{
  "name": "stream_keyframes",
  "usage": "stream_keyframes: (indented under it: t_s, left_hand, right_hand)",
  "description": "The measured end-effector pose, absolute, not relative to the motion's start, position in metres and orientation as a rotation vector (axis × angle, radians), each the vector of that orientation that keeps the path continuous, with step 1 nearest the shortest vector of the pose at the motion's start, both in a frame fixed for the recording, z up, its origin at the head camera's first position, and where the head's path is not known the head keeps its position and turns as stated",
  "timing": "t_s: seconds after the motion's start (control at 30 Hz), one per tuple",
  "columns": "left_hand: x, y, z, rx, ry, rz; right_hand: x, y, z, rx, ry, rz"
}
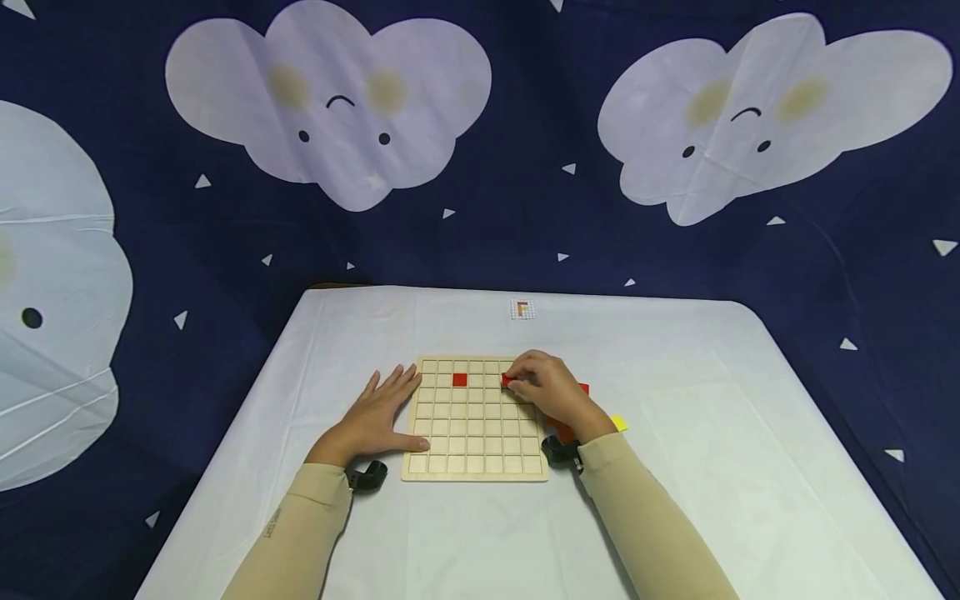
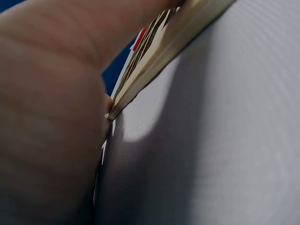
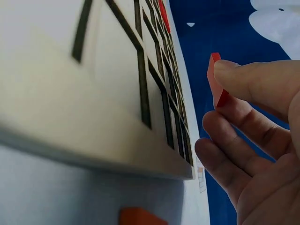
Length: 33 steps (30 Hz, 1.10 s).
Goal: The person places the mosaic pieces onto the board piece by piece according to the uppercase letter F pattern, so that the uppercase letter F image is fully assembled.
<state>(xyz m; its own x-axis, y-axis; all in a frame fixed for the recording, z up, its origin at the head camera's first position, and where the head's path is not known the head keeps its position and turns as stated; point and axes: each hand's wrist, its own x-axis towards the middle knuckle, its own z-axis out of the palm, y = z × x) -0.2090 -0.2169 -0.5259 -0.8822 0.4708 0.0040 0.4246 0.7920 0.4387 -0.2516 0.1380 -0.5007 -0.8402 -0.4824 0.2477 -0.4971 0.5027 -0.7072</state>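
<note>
A light wooden grid board [image 1: 480, 477] lies on the white table. One red square tile [image 1: 460, 380] sits in a cell near its far edge, left of the middle. My right hand [image 1: 551, 387] is over the board's far right part and pinches another red tile [image 3: 215, 80] between thumb and fingers, held above the surface. My left hand [image 1: 375, 421] rests along the board's left edge with fingers spread, the thumb lying over the rim. In the left wrist view that thumb hides much of the board [image 2: 159, 58].
Right of the board, partly under my right forearm, lie orange pieces [image 1: 562, 432], a bit of red [image 1: 584, 388] and a yellow piece [image 1: 619, 423]. A small card with a coloured grid pattern [image 1: 522, 309] lies near the table's far edge. A dark blue cloth with clouds hangs behind.
</note>
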Motion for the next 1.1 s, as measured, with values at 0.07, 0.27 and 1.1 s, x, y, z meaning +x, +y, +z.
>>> stream_keyframes:
  t_s: [0.07,0.27,1.1]
  left_hand:
    - [-0.209,-0.217,-0.526,0.719,2.873,0.665]
    - [-0.209,-0.217,-0.525,0.718,2.875,0.668]
    - [-0.206,-0.215,-0.518,0.718,2.852,0.7]
  right_hand:
    - [-0.252,0.137,-0.5,0.883,-2.711,1.286]
    - [-0.255,0.13,-0.498,0.908,-2.724,1.257]
    - [-0.263,0.094,-0.492,0.846,-2.816,1.127]
